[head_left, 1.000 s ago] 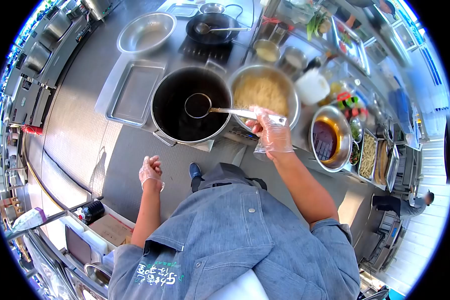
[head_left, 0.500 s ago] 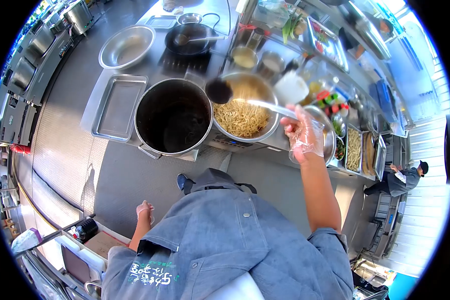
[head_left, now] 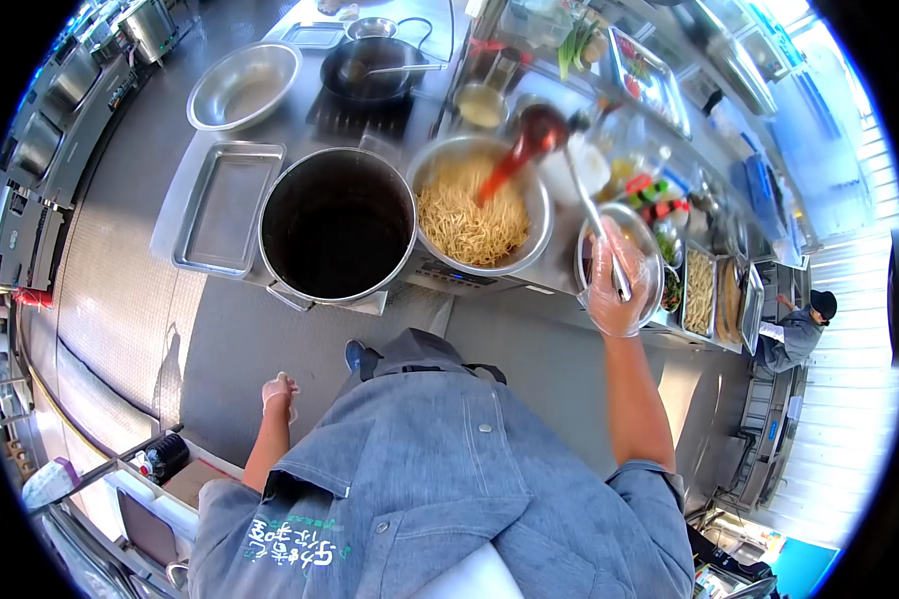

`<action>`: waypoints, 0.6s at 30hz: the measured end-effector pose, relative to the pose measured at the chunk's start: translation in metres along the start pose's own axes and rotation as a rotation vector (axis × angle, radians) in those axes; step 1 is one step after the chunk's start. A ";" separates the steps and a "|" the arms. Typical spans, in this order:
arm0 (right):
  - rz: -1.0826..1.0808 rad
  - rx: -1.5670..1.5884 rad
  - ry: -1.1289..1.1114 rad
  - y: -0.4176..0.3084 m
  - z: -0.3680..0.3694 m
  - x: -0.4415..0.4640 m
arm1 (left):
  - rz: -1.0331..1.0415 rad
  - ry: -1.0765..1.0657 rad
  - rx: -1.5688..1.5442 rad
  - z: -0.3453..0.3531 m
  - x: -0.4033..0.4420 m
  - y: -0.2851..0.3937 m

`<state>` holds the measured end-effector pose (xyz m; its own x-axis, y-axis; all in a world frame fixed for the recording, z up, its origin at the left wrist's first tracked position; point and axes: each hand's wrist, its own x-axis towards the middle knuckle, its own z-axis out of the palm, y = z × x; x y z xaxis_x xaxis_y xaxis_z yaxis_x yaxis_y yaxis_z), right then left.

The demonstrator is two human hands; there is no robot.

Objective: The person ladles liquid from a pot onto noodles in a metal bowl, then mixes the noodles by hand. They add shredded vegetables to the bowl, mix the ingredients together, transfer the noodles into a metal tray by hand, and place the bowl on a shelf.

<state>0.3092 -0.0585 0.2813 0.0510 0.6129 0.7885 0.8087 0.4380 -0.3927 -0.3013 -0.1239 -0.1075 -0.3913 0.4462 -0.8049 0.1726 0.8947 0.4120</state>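
In the head view my right hand (head_left: 616,275), in a clear plastic glove, is closed around the long handle of a ladle (head_left: 583,195). The ladle is tilted above a steel bowl (head_left: 543,228), and a blurred reddish-brown liquid (head_left: 505,172) streams from it. Pale noodles (head_left: 461,225) fill much of that bowl. Left of it stands a large deep pot (head_left: 266,235) with a dark inside; what it holds is hard to make out. My left hand (head_left: 281,390), also gloved, hangs low at my side with its fingers curled, apart from the counter.
A shallow metal tray (head_left: 198,235), a wide basin (head_left: 195,95) and a wok (head_left: 410,60) with another ladle surround the pot. Another steel bowl (head_left: 654,299) lies under my right hand. Ingredient trays (head_left: 699,290) line the right side. A co-worker (head_left: 797,334) stands at far right.
The ladle has swung right and turned, and reddish-brown liquid now pours onto the noodles. My right hand has shifted slightly and gripped the handle lower. My left hand has risen a little.
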 end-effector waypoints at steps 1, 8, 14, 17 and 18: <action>-0.092 -0.075 -0.057 -0.011 -0.007 0.009 | -0.007 0.004 0.009 -0.001 -0.001 0.000; -0.129 -0.223 -0.163 -0.022 0.000 -0.035 | -0.039 0.028 0.063 -0.009 0.002 -0.004; 1.408 0.837 0.704 0.033 0.080 -0.109 | -0.019 0.050 0.131 -0.009 0.004 0.005; 1.655 1.110 0.826 0.048 0.067 -0.121 | 0.019 0.027 0.065 -0.008 0.006 0.013; 1.630 1.150 0.801 0.036 0.058 -0.113 | 0.032 0.023 0.082 -0.008 0.008 0.020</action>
<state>0.2987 -0.0741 0.1502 0.5720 0.5568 -0.6023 -0.8043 0.2365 -0.5452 -0.3087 -0.1029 -0.1024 -0.4052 0.4751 -0.7811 0.2590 0.8790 0.4003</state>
